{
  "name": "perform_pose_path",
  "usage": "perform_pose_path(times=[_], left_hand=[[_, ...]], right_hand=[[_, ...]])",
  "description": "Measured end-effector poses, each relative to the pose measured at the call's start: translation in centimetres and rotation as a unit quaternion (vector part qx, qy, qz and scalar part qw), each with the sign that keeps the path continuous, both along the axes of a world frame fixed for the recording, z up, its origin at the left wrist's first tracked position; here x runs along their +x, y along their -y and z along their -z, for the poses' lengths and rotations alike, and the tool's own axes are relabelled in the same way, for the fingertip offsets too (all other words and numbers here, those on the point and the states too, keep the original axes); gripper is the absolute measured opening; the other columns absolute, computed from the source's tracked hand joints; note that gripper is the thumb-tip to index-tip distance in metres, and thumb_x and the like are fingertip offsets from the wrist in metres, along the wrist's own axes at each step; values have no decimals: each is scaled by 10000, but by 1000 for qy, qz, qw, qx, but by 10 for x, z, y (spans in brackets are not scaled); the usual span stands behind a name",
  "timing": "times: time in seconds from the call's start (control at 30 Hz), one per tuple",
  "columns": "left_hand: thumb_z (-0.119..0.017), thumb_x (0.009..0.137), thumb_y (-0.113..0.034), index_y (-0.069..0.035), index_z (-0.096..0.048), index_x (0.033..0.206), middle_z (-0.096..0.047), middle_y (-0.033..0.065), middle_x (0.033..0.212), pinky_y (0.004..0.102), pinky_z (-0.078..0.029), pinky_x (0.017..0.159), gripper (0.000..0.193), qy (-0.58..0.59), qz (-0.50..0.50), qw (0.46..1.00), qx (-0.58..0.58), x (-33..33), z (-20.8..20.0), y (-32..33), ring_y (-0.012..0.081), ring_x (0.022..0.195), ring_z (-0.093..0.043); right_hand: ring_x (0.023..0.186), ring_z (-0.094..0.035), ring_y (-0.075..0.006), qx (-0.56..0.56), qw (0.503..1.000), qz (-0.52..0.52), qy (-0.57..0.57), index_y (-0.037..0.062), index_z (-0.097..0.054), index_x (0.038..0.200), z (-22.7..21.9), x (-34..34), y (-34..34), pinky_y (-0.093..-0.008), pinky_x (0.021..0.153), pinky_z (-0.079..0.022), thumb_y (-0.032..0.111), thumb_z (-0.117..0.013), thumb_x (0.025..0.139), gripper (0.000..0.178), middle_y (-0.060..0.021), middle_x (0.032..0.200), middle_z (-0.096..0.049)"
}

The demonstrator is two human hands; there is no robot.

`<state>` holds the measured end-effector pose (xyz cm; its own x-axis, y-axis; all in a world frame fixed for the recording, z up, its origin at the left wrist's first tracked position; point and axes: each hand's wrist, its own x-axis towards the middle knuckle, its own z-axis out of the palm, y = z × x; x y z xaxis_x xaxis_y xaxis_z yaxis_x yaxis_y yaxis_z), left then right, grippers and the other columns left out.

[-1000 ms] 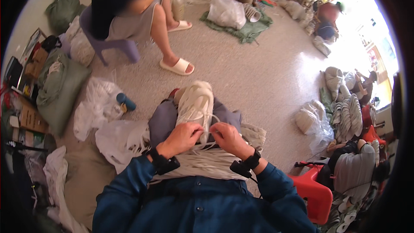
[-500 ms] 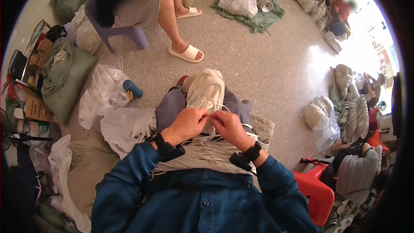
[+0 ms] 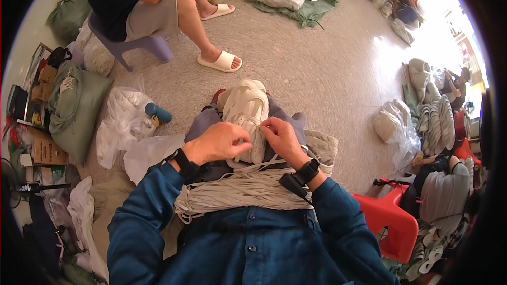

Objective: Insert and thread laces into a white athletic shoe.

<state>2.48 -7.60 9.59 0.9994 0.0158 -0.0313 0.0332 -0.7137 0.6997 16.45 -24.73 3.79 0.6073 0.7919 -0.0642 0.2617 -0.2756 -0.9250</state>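
Note:
A cream sneaker point(image 3: 245, 119) rests on my lap between my knees, toe end away from me, with more pale shoe pieces just beyond it. My right hand point(image 3: 284, 138) is at the right edge of its lacing, thumb and forefinger pinched on a pale shoelace. Over the left side of the shoe, my left hand point(image 3: 219, 142) is closed with its fingers curled; what they hold, if anything, is hidden. Across my lap, near my waist, lies a thick bundle of cream shoelaces point(image 3: 237, 192).
A red plastic stool point(image 3: 391, 227) stands at my right, near piles of shoe pieces point(image 3: 435, 129). To the left are a clear plastic bag point(image 3: 124, 119), a blue bottle point(image 3: 158, 112) and a green sack point(image 3: 79, 113). Ahead, a person sits on a purple stool point(image 3: 124, 45).
My hands, together over the shoe before, have come apart. The left has moved left and curled its fingers; the right stays pinched by the lacing. My view has shifted slightly.

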Motion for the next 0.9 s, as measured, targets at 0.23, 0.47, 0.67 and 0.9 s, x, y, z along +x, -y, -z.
perform_pose_path(times=[0.23, 0.47, 0.67, 0.9], left_hand=[[-736, 844, -239, 17, -537, 1256, -599, 162, 1105, 346, -513, 821, 524, 57, -185, 981, 10, 15, 44, -32, 259, 969, -617], [-813, 770, -326, 46, -533, 1248, -604, 126, 1053, 333, -505, 858, 667, -66, -172, 965, -188, 30, 51, -54, 201, 946, -592], [-831, 744, -315, 73, -553, 1236, -651, 182, 1125, 343, -509, 900, 685, -102, -128, 961, -223, 38, 43, -53, 226, 1030, -634], [-787, 817, -165, 32, -590, 1221, -665, 91, 1131, 309, -502, 921, 491, -138, -78, 934, -320, 43, 42, -53, 149, 1030, -621]], right_hand=[[524, -582, -151, -22, 995, 7, -95, -19, -603, 867, -11, -5, -8, -312, 508, -462, 109, -596, 914, 136, -89, 622, -608], [482, -612, -165, -42, 994, -14, -99, -13, -549, 805, -16, -2, -17, -312, 461, -481, 98, -552, 914, 156, -88, 607, -604], [484, -617, -154, -71, 989, -44, -125, -8, -546, 808, -22, 1, -18, -297, 461, -500, 113, -532, 919, 165, -78, 614, -611], [504, -609, -128, -68, 984, -81, -140, -3, -559, 835, -21, 6, -16, -281, 453, -496, 128, -529, 932, 166, -58, 623, -602]])
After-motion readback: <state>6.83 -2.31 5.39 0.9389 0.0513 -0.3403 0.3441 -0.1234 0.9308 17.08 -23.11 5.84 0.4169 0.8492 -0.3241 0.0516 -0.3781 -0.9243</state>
